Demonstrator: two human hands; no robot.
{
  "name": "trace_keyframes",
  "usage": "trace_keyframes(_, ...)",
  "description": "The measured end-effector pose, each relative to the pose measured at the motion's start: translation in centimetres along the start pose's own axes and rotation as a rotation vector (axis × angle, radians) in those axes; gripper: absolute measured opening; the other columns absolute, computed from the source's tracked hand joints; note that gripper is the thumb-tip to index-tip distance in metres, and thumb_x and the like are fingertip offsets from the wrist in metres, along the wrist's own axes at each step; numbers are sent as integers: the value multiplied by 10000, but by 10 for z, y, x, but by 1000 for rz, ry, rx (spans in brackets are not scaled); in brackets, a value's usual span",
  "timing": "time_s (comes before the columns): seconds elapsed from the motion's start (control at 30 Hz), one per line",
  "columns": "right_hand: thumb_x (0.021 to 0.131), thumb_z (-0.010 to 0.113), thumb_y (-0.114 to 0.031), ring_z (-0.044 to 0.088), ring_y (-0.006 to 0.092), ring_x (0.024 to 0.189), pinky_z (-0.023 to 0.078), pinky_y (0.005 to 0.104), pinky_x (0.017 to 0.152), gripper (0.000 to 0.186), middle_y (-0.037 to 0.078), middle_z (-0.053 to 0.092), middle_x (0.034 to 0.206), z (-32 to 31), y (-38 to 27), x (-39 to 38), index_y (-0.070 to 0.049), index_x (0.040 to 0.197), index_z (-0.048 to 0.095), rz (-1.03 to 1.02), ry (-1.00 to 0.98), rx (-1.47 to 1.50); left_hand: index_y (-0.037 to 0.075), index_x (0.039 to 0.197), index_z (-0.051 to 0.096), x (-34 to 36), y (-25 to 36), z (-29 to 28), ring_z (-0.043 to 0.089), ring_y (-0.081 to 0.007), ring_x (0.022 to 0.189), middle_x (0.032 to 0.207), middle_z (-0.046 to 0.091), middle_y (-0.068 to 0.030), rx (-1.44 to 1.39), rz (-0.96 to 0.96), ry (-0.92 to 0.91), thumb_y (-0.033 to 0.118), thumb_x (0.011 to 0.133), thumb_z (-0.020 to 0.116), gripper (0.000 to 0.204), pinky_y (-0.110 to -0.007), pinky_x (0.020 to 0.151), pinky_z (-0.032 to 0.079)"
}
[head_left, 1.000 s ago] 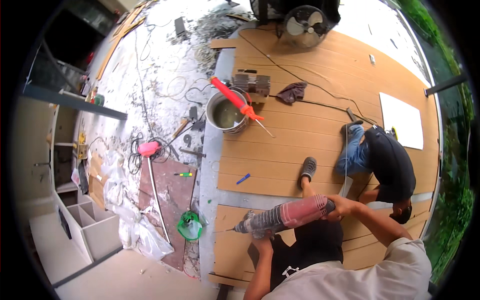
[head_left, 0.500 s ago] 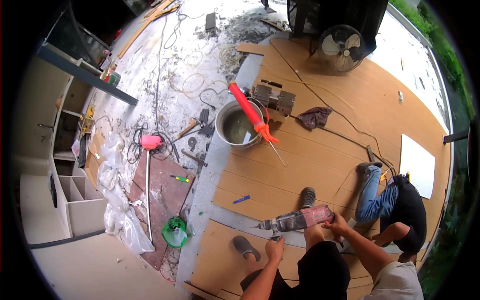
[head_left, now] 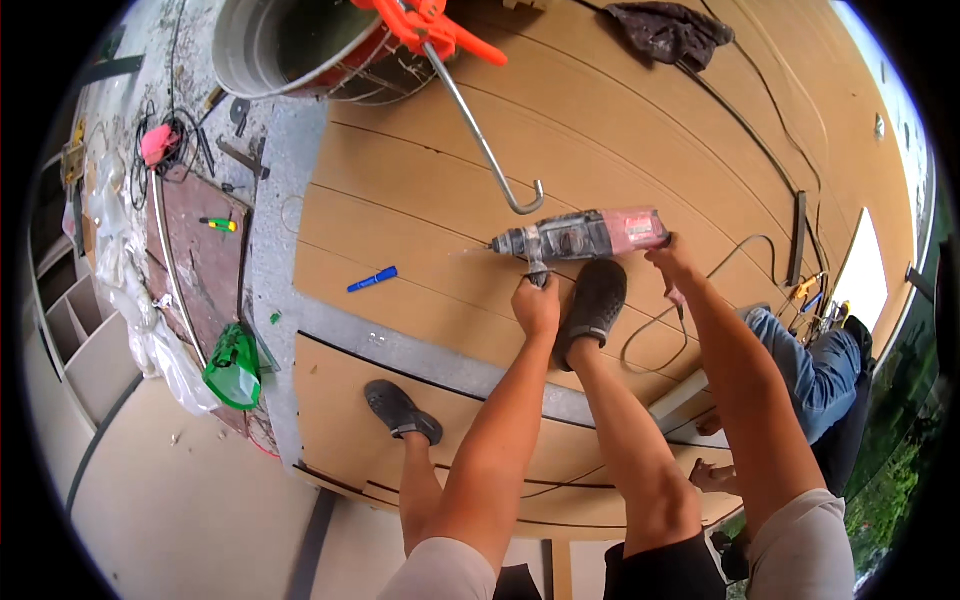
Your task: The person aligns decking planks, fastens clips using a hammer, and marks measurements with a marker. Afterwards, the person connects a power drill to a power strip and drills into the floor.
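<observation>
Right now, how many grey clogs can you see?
2: the right clog below the drill, and the left clog lower left, on the brown boards. Others may be hidden near the co-worker.

Over there, the left forearm (head_left: 507, 412) is slanting up from the lower middle, the left hand (head_left: 538, 306) gripping just right of the frame's centre. The right forearm (head_left: 748, 380) is leaning leftward from the lower right, the right hand (head_left: 674, 260) clasping a little higher.

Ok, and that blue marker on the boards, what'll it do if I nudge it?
The blue marker would likely roll, as its barrel looks round. Its slim body suggests it's light and stiff. The seams between the boards might slow it.
</observation>
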State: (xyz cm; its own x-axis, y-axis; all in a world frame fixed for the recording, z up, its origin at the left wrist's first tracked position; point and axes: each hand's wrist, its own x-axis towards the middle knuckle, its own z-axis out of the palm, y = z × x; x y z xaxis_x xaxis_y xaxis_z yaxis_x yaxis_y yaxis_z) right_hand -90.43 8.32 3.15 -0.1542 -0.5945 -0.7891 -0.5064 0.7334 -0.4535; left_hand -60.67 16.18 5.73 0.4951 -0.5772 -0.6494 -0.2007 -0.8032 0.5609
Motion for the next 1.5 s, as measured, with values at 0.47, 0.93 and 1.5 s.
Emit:
trace_keyframes(0.47,877,706,-245,693,429,1027,541,470,878,487,248,722,1062,52,-46,-125,10,1277,600,-266,93,-621,-30,1185,652,17,-8,-88,641,-443,1096,1110,686,-279,63,325,-454,276,899,704,422,-505,967,498)
trace_keyframes(0.93,934,696,-361,674,338,1135,494,399,1007,529,230,716,1172,120,-219,-601,13,1306,642,-153,-147,-258,4,1023,676,-218,-231,-823,602,-111,667,775,659,-29,-32,-236,-72,231,980,662,232,-273,598,492)
trace_keyframes(1.5,937,698,-339,690,210,728,572,353,636,410,126,726,894,136,-487,-516,35,1104,725,238,-209,193,29,1330,636,-141,122,-932,711,-169,916,1110,738,-113,369,-67,-657,346,1021,618,443,-315,749,565)
